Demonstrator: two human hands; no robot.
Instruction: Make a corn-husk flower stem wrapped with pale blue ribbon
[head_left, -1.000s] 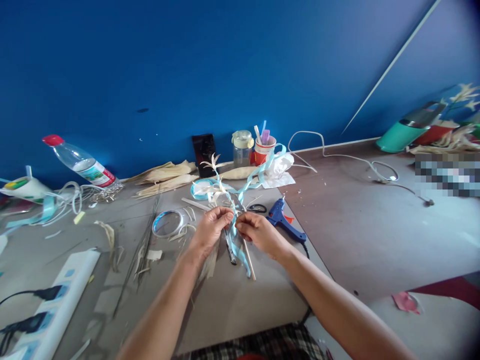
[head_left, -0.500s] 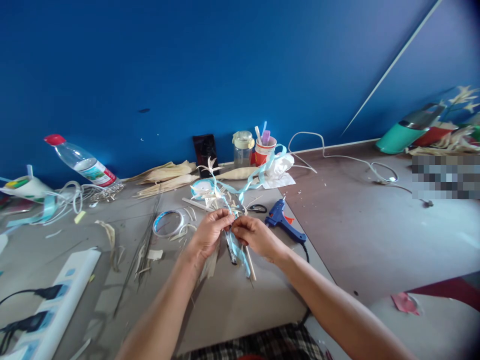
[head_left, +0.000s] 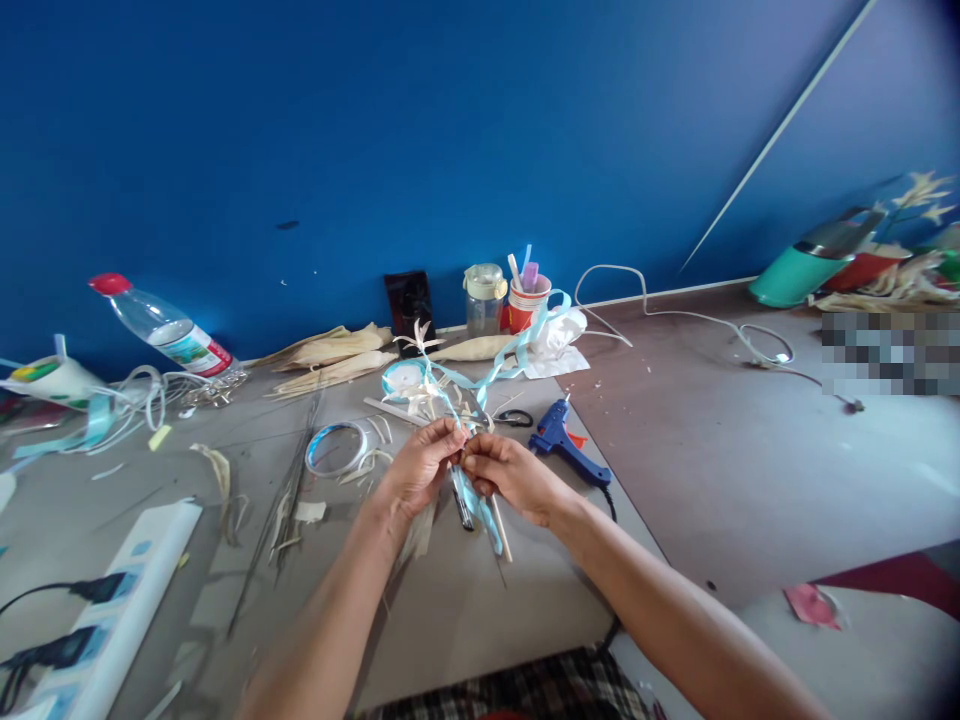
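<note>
My left hand (head_left: 421, 462) is closed in a pinch around the thin stem of a pale husk flower (head_left: 420, 340), which points away from me. Pressed close beside it, my right hand (head_left: 510, 472) pinches a light blue ribbon (head_left: 486, 515) at the stem; the fingers hide the exact contact. The ribbon's loose end hangs below both hands. Under them lie a black pen (head_left: 462, 505) and a thin pale stick (head_left: 501, 530). A blue glue gun (head_left: 562, 440) rests to the right, near black-handled scissors (head_left: 516, 418).
A tape roll (head_left: 310, 452), dark wires (head_left: 289, 480) and dried husks (head_left: 337, 350) lie left. At the back stand a glass jar (head_left: 484, 302) and a red paper cup (head_left: 528, 308). A power strip (head_left: 142, 570) is front left; a water bottle (head_left: 176, 335) leans behind it.
My right hand has shifted very slightly left, against my left fingertips. The ribbon's hanging end has swung a little to the right. The pinch of both hands stays the same.
</note>
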